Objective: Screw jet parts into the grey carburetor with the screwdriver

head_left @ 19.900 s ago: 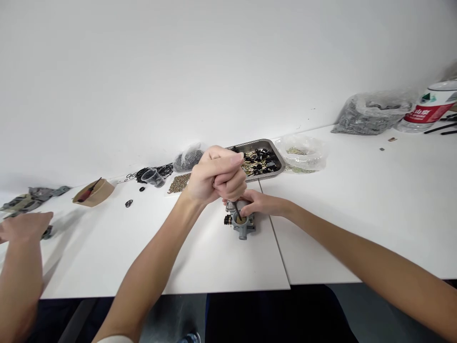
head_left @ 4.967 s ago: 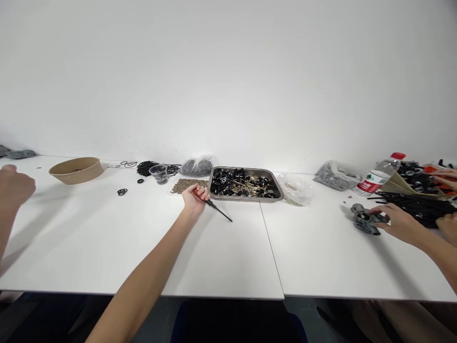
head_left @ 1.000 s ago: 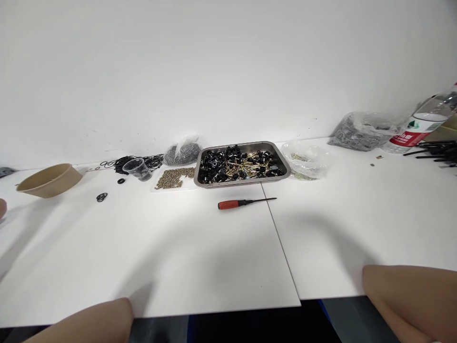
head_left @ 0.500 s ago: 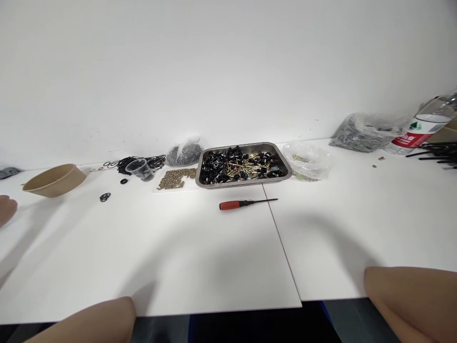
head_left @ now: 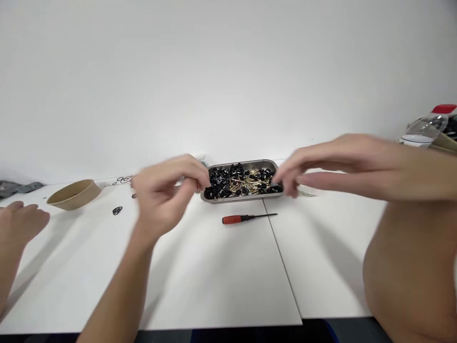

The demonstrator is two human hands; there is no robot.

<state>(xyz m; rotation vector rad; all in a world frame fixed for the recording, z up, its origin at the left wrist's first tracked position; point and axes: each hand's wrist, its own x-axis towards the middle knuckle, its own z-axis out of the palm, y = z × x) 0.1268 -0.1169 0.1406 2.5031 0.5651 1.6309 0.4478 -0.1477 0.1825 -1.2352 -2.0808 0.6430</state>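
Observation:
In the head view my left hand (head_left: 164, 195) hovers above the table at the left end of a metal tray (head_left: 243, 198). Its fingers are loosely curled, thumb apart from the palm, and I see nothing in them. My right hand (head_left: 335, 164) is raised at the tray's right end, slightly blurred, fingers bent downward and thumb apart, holding nothing visible. The tray contains many black-headed, brass-coloured parts (head_left: 246, 183). Between my hands and nearer to me, a screwdriver (head_left: 233, 219) with a red handle lies on the table, its shaft crossing the table seam.
A tan oval bowl (head_left: 74, 195) and a few black rubber rings (head_left: 117, 210) are to the left. Another person's hand (head_left: 23, 221) is at the left edge. A red-capped bottle (head_left: 426, 128) stands at the far right. My hands hide most of the bags and loose parts beside the tray.
The screwdriver, held in my left hand 5 seconds ago, lies on the table. Both my hands have come up from below the view's edge toward the tray. The other person's hand shows more.

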